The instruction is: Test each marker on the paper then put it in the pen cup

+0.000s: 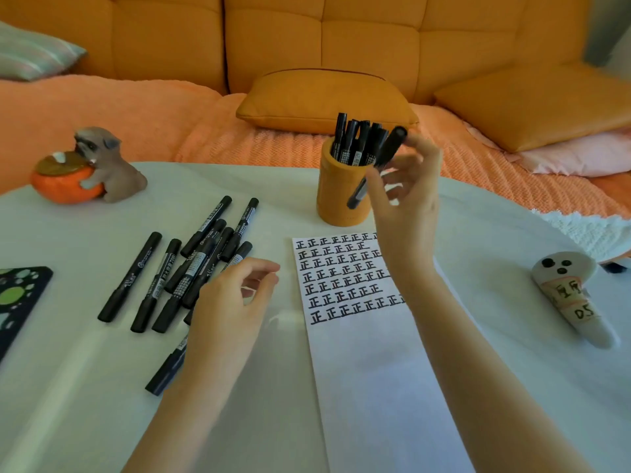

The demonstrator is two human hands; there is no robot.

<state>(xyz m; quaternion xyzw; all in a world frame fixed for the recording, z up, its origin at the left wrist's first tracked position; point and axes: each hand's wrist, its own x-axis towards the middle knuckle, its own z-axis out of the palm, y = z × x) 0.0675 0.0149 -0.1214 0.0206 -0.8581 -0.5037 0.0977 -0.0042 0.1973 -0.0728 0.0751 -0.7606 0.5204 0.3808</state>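
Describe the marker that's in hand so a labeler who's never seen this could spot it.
On the white table, an orange pen cup stands just beyond the paper with rows of black characters. In front of the cup, the right hand pinches one black marker. It alone is tilted in the air; the other markers stand in the cup or lie piled on the left.

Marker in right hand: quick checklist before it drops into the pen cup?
1. Grip: right hand holds black marker: ok.
2. Its upper end capped: ok.
3. It sits over the cup opening: not ok, tilted, right of the rim.
4. Stance of orange pen cup, upright: ok.
5. Room among markers in the cup: cannot tell.
6. Idle left hand holds nothing, over marker pile: ok.
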